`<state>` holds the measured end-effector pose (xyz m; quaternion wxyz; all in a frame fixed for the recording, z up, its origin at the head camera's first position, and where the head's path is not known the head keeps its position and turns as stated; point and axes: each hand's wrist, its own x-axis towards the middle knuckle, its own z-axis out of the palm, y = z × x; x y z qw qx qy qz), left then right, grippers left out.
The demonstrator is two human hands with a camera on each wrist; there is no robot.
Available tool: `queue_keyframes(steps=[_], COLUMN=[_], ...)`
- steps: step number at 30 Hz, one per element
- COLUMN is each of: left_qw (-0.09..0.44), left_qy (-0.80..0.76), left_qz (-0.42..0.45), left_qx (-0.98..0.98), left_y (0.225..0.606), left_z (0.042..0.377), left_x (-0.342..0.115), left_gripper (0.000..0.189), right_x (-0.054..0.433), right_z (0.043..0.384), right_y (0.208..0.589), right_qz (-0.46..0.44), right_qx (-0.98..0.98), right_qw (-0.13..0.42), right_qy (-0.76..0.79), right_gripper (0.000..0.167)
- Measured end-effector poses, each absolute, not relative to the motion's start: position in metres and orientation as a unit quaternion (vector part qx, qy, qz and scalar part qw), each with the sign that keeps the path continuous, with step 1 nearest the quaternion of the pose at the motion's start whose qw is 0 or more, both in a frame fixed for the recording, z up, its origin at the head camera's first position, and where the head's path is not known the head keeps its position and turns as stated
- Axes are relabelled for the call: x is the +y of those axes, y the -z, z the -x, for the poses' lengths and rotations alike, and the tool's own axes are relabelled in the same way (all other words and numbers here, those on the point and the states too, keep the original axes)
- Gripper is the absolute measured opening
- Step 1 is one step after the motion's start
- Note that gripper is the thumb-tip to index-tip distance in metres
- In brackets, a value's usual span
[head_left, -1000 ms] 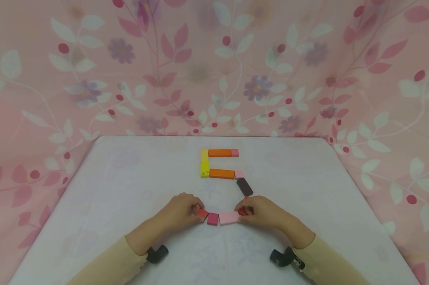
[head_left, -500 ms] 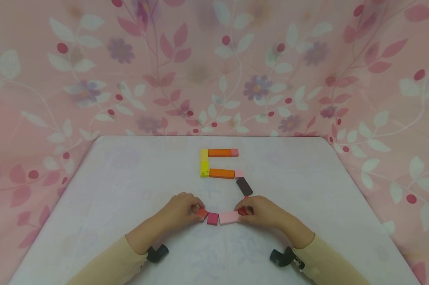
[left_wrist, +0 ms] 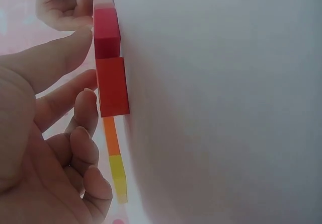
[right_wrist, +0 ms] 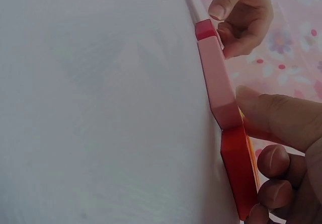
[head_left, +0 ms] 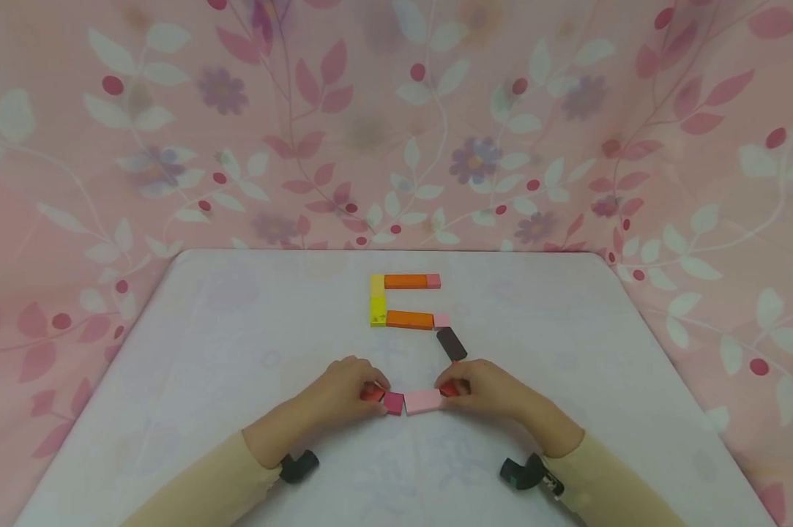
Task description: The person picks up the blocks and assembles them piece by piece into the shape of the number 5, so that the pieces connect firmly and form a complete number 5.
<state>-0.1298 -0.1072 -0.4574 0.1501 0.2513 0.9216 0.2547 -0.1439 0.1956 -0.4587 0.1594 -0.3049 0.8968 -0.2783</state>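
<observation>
Small coloured wooden blocks lie in a digit-like shape on the table. My left hand [head_left: 343, 388] has its thumb at the crimson block [head_left: 392, 403] and its index finger by the orange-red block [left_wrist: 112, 85], pinching where the two meet. My right hand [head_left: 485, 388] curls round the red block [head_left: 449, 389], with its thumb tip at the end of the long pink block [head_left: 422, 401]. In the right wrist view that thumb [right_wrist: 264, 105] lies against the pink block's side. The red block's far part is hidden under the hand in the head view.
Farther back, two yellow blocks [head_left: 378, 300], two orange blocks [head_left: 406, 282] and small pink blocks [head_left: 433, 281] form the upper part. A dark brown block [head_left: 452, 344] slants down towards my right hand. The white table's [head_left: 205, 344] back edge meets a pink floral curtain [head_left: 370, 132].
My left hand has shifted slightly right, its fingertips going from the orange-red block to the edge of the crimson one. The right hand and the other blocks stay about where they were.
</observation>
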Motion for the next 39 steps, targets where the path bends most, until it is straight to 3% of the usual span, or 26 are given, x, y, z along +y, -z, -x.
queue_keyframes(steps=[15,39], left_qw=[0.149,0.135], left_qy=[-0.246,-0.244], left_qz=[-0.261,-0.283], left_qx=[0.921,0.918], left_y=[0.455,0.457], left_z=[0.128,0.126], left_x=[-0.102,-0.095], left_gripper=[0.025,0.029], right_x=[0.193,0.21], right_z=[0.143,0.149], right_y=[0.463,0.456], right_qz=[0.307,0.282], right_qx=[0.899,0.904], right_qw=[0.157,0.167], right_qy=[0.269,0.276], right_gripper=[0.024,0.028])
